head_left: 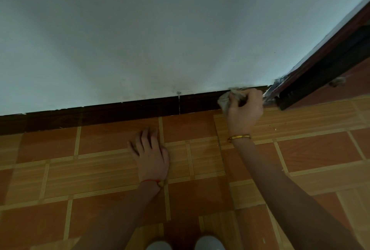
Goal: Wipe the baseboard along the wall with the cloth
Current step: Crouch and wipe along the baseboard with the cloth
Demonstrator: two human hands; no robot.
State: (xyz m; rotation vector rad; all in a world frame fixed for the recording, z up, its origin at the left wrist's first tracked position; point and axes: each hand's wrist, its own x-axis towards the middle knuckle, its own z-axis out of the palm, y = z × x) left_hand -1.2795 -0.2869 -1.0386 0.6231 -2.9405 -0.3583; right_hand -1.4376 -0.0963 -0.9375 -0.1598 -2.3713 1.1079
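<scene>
A dark brown baseboard (120,109) runs along the foot of the pale wall (160,29), from the left edge to the door frame at the right. My right hand (245,109) grips a crumpled grey cloth (225,100) and holds it against the baseboard's right end, close to the door frame. The cloth bulges out to the left of my fingers and a bit shows on the baseboard's top edge. My left hand (151,155) rests flat on the floor tiles in front of the baseboard, fingers spread, holding nothing.
A dark wooden door frame (320,65) slants up at the right, and a small clump of dust (338,81) lies beyond it. Orange and tan floor tiles (100,169) fill the foreground. A vertical joint (179,105) splits the baseboard. Two pale shoe tips (208,243) show at the bottom edge.
</scene>
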